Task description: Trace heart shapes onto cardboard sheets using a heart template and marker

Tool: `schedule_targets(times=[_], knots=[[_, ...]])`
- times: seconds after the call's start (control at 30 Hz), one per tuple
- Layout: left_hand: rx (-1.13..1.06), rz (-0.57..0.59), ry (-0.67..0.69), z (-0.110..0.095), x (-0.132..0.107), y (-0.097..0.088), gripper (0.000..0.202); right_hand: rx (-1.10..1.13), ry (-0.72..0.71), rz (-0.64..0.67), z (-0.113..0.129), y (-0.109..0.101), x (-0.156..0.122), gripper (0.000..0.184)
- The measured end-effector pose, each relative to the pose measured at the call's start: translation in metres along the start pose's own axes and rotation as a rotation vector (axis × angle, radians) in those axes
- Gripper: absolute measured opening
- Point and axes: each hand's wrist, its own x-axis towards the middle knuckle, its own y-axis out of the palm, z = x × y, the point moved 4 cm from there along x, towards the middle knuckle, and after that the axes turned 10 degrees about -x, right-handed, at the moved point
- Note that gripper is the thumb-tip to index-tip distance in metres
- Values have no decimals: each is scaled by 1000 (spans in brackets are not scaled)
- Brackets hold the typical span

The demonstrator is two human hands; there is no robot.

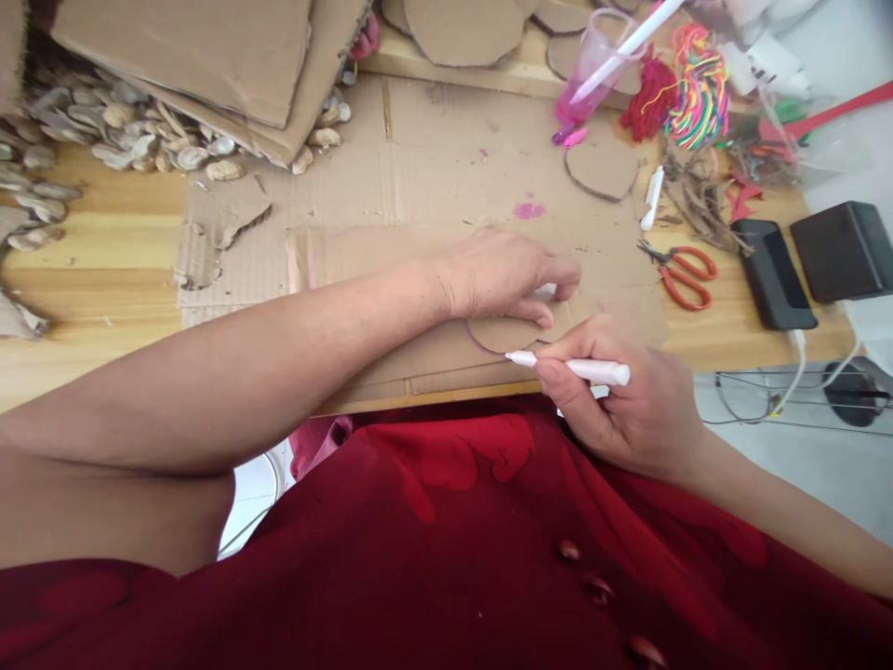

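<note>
My left hand [506, 274] lies palm down on a small rounded cardboard cutout [506, 333], fingers pressed together and holding it flat against a larger cardboard sheet [433, 186] on the wooden table. My right hand [620, 400] is closed around a white marker pen [568, 367]. The pen's tip touches the cutout's lower edge, where a dark traced line runs along the rim. Part of the cutout is hidden under my left fingers.
Red-handled scissors [684, 274] lie to the right, near two black boxes [809, 256]. A heart-shaped cardboard piece [601, 167], a pink cup [593, 65], coloured yarn [687, 93] and a second white pen [652, 197] sit further back. Shells [104, 126] and stacked cardboard [209, 56] fill the far left.
</note>
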Motion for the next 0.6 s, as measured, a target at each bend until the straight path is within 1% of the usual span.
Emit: schedule_targets(times=[0.1,0.23,0.37,0.47,0.6], knots=[[11,13,-5,0,0,0,29,31,4,30,-1,0,1,9],[23,-2,-21,-2,0,2,24,73,-38,41,-3,2,3,7],[41,-37,-31,-6,0,6,27,88,-80,14,-5,5,2,7],[83,-68,-16,-10,-3,8,33,87,-68,3,-6,6,2,8],[123,-81,-8,-10,-6,11,32,95,-49,-8,-10,7,1,10]])
